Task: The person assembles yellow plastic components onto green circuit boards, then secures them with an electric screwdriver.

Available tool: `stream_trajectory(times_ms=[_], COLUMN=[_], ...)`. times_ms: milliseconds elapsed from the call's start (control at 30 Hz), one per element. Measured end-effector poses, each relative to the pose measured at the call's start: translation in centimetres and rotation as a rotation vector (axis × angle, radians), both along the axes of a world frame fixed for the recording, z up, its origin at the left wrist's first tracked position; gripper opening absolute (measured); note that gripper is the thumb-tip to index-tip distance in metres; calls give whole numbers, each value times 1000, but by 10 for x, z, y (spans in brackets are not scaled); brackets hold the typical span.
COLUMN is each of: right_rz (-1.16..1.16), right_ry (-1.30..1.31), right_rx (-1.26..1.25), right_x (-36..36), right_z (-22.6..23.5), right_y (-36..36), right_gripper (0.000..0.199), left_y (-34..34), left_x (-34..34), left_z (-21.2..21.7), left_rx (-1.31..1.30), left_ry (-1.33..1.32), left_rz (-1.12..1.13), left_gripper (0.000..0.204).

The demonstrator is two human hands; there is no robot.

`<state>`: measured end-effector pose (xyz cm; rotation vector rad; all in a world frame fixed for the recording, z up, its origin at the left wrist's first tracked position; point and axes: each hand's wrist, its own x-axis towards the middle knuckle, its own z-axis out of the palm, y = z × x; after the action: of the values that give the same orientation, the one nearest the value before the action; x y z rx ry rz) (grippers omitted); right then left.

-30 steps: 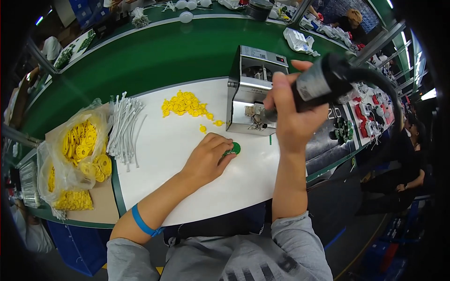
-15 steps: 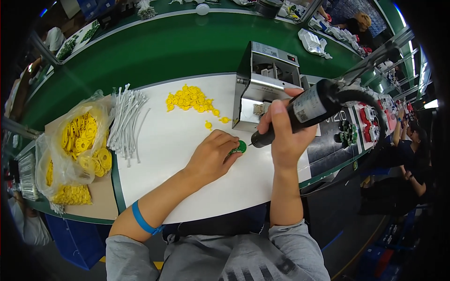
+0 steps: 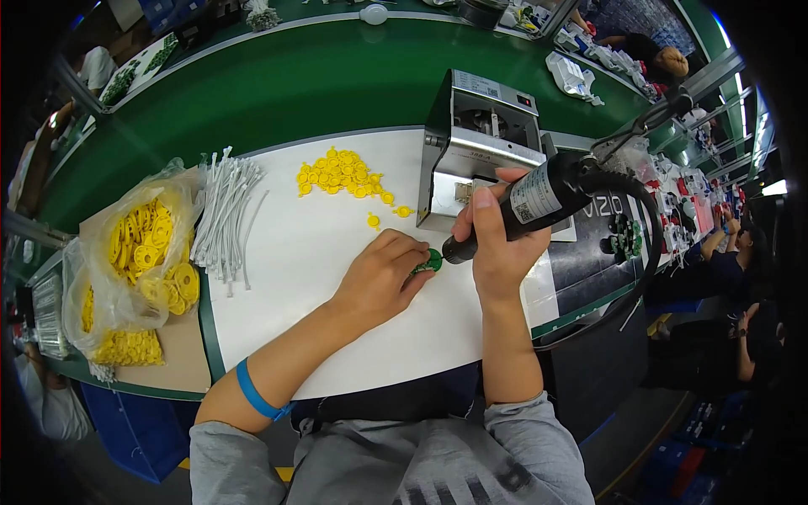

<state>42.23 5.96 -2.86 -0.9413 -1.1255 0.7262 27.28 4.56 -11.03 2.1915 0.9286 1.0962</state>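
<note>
My left hand (image 3: 383, 282) pinches a small green circuit board (image 3: 433, 261) over the white work sheet; my fingers cover most of it. In my right hand (image 3: 505, 252) is a black electric screwdriver (image 3: 532, 202), tilted, with its nose pointing left and down. The tip is at the board's right edge; whether it touches a screw is too small to tell. Behind my hands stands a metal box-shaped screw feeder (image 3: 488, 139). Small yellow plastic caps (image 3: 338, 174) lie in a loose pile on the sheet, two of them apart, nearer the board.
White cable ties (image 3: 225, 215) lie in a bundle at left, beside a clear bag of yellow plastic parts (image 3: 139, 252). A thick black cable (image 3: 652, 236) loops from the screwdriver on the right. Green boards (image 3: 624, 237) sit on a dark mat. Co-workers are at far right.
My right hand has brought the screwdriver left and slightly down, so its tip has closed the gap to the green circuit board. My left hand has stayed in place.
</note>
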Motion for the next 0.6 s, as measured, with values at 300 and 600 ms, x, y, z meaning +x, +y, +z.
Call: stream_trajectory(times_ms=[300,600], right_rz=[149,387], right_ry=[39,128], right_rx=[-77,-50], right_x=[3,32], right_z=[-6,21], right_y=[-4,9], right_gripper=[22,39], left_y=[-4,-5], left_x=[0,3], left_z=[2,12], left_rx=[-20,-26], left_ry=[20,6], left_rz=[10,-36], left_gripper=[17,19])
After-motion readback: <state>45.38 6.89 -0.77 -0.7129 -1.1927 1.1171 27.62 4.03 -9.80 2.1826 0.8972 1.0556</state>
